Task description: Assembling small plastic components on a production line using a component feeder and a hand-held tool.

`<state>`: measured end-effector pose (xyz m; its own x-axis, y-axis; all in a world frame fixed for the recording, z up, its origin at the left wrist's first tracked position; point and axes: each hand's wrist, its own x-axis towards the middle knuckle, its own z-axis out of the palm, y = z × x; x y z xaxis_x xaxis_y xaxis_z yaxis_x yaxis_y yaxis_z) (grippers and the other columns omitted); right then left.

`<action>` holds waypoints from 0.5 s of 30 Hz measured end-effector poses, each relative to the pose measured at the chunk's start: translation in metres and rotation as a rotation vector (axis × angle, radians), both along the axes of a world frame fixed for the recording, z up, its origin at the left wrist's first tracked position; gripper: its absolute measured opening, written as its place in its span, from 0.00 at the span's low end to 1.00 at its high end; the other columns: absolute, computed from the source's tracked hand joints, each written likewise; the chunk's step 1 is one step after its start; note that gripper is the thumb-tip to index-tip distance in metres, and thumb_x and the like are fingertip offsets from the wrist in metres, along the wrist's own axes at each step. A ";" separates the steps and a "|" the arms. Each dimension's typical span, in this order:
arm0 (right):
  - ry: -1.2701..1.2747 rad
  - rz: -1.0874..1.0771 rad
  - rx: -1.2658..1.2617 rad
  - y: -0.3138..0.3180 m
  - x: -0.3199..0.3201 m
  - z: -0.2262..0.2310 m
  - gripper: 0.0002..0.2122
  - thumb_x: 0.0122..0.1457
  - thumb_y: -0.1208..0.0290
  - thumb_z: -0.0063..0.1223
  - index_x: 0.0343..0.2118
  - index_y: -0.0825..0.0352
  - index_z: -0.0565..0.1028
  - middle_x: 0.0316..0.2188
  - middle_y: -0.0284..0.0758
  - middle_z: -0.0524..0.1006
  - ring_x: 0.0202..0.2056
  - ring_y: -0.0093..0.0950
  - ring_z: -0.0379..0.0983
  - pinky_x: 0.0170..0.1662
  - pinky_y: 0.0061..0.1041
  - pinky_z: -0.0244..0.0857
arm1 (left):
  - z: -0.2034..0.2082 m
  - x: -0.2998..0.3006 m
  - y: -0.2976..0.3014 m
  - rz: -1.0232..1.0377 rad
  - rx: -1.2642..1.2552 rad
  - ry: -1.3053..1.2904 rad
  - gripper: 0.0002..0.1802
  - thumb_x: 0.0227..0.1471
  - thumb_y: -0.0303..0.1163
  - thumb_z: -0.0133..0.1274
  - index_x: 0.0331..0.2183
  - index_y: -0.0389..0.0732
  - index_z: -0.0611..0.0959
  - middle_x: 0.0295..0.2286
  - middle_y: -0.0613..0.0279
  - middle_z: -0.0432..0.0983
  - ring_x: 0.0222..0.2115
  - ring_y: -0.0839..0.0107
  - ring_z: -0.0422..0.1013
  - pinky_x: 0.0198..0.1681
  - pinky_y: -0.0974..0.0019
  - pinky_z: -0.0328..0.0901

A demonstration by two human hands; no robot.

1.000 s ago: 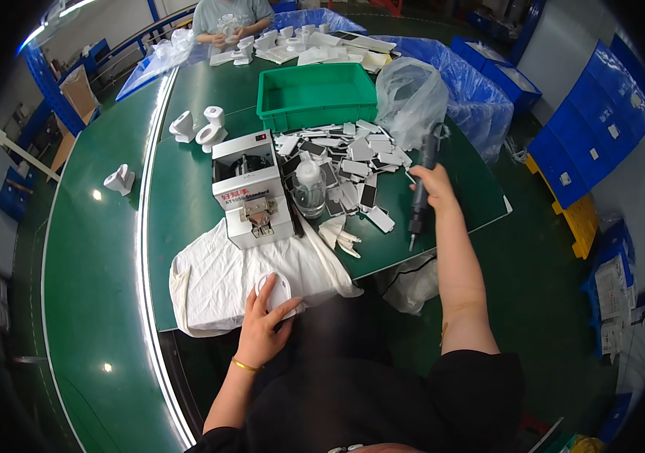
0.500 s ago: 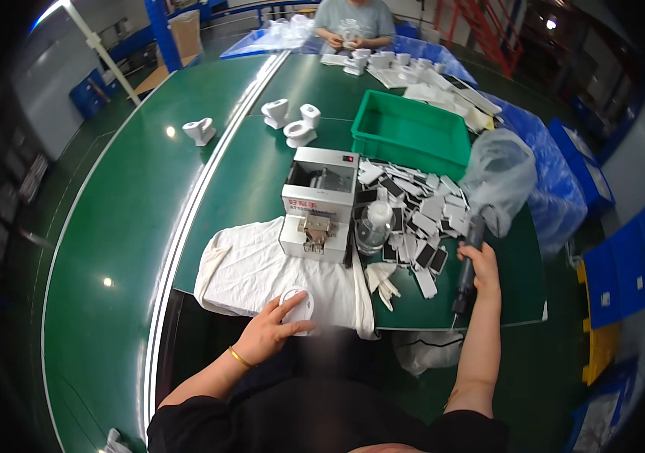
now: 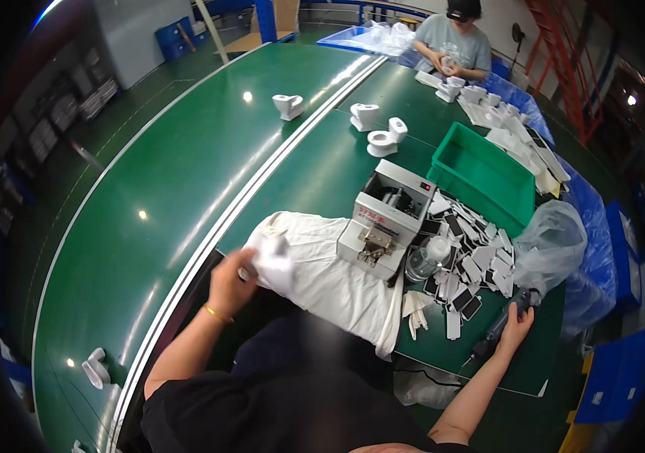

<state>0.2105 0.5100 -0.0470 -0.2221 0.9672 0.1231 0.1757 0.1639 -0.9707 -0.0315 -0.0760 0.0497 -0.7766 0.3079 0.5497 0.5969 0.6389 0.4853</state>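
While the left hand [image 3: 232, 283] gripped a white part [image 3: 271, 257] at frame centre, the right hand [image 3: 516, 330] fingers closed around a screwdriver [image 3: 498, 331].

The left hand [image 3: 230, 281] is blurred, and the white object [image 3: 271, 260] in it is smeared too, so its shape cannot be told. The right hand [image 3: 516, 330] covers the grip of the dark electric screwdriver [image 3: 498, 331]; its tip is too small to see. The small flat parts [image 3: 464, 249] lie in a heap, partly behind the clear plastic bag [image 3: 553, 245] (their kind is unclear). The white cloth [image 3: 330, 275] hangs over the table edge [image 3: 186, 279], its lower part hidden by the person's dark clothing [image 3: 300, 392].
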 end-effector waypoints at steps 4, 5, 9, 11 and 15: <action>0.169 -0.087 0.018 -0.002 0.001 0.001 0.26 0.61 0.62 0.57 0.55 0.74 0.64 0.45 0.41 0.72 0.43 0.27 0.69 0.48 0.23 0.63 | -0.018 -0.079 -0.072 0.381 0.265 -0.157 0.25 0.44 0.17 0.56 0.46 0.38 0.70 0.33 0.53 0.76 0.32 0.72 0.75 0.33 0.73 0.68; 0.176 -0.108 0.035 -0.004 -0.003 0.003 0.25 0.61 0.62 0.56 0.54 0.75 0.64 0.44 0.41 0.72 0.43 0.27 0.69 0.48 0.23 0.63 | -0.035 -0.104 -0.105 0.467 0.332 -0.273 0.25 0.44 0.25 0.60 0.46 0.38 0.73 0.39 0.50 0.76 0.39 0.64 0.75 0.41 0.65 0.69; 0.076 -0.119 0.131 0.006 -0.005 -0.009 0.23 0.62 0.61 0.55 0.51 0.75 0.67 0.42 0.41 0.73 0.41 0.27 0.70 0.47 0.24 0.64 | -0.084 -0.151 -0.164 0.784 -0.056 -0.307 0.33 0.40 0.51 0.64 0.44 0.41 0.79 0.48 0.52 0.73 0.53 0.51 0.63 0.58 0.53 0.56; 0.066 -0.123 0.170 0.019 0.000 -0.019 0.22 0.62 0.61 0.55 0.50 0.76 0.67 0.43 0.43 0.74 0.43 0.29 0.71 0.49 0.24 0.64 | -0.082 -0.152 -0.155 0.812 -0.071 -0.285 0.31 0.41 0.54 0.62 0.42 0.42 0.81 0.47 0.56 0.73 0.52 0.54 0.64 0.58 0.56 0.57; 0.056 -0.164 0.234 0.037 0.010 -0.031 0.21 0.62 0.60 0.55 0.46 0.76 0.71 0.42 0.42 0.76 0.42 0.28 0.72 0.48 0.24 0.65 | -0.064 -0.149 -0.126 0.882 -0.158 -0.311 0.32 0.41 0.55 0.62 0.42 0.44 0.80 0.48 0.60 0.73 0.53 0.55 0.63 0.57 0.57 0.58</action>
